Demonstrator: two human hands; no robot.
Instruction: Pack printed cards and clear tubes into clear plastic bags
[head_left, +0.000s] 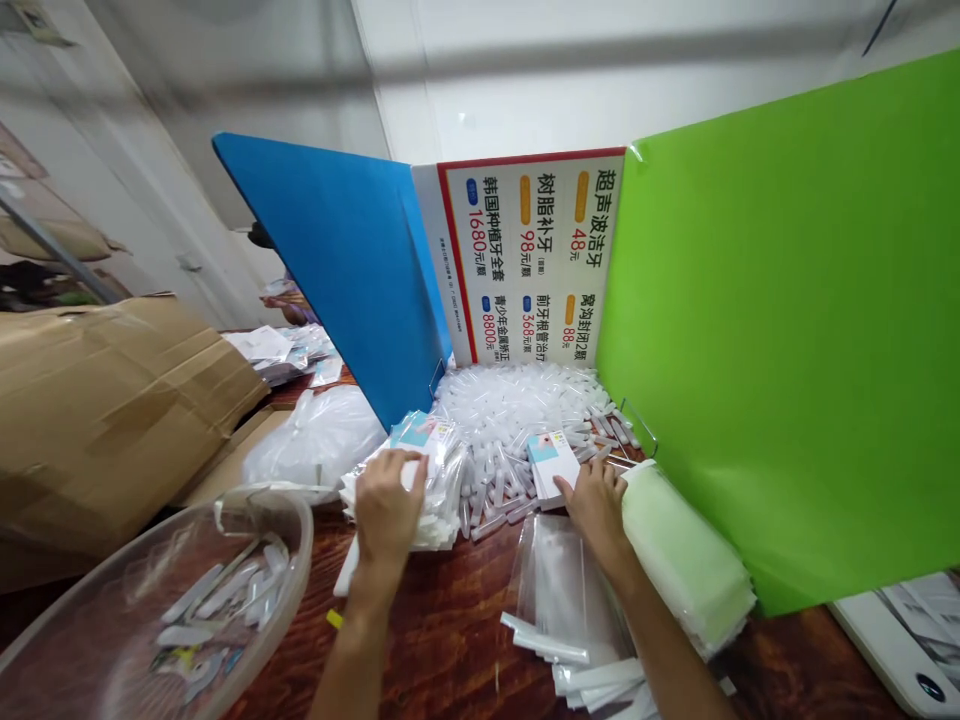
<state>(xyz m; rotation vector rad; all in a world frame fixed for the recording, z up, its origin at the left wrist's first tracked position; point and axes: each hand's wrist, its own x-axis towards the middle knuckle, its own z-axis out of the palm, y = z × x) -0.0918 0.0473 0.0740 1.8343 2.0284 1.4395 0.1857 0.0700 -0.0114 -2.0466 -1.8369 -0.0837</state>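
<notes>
Right hand [598, 508] and left hand [390, 505] both reach forward over the table [442, 620], fingers bent. On the right, the hand is partly open, its thumb at the near right corner of a small stack of cards [553, 480]; whether it grips any card, I cannot tell. That stack lies just left of the right hand's fingers, its long axis running away from the person, far end leaning slightly left. The right hand is clearly the nearer one; the left sits well apart, across some of the plastic tubes [517, 410]. It is half curled over the near left part of a pile of bagged cards [439, 485], thumb parted from the fingers, its hold unclear. Clear bags [574, 580] lie nearer the person than the card stack, beside the right forearm.
</notes>
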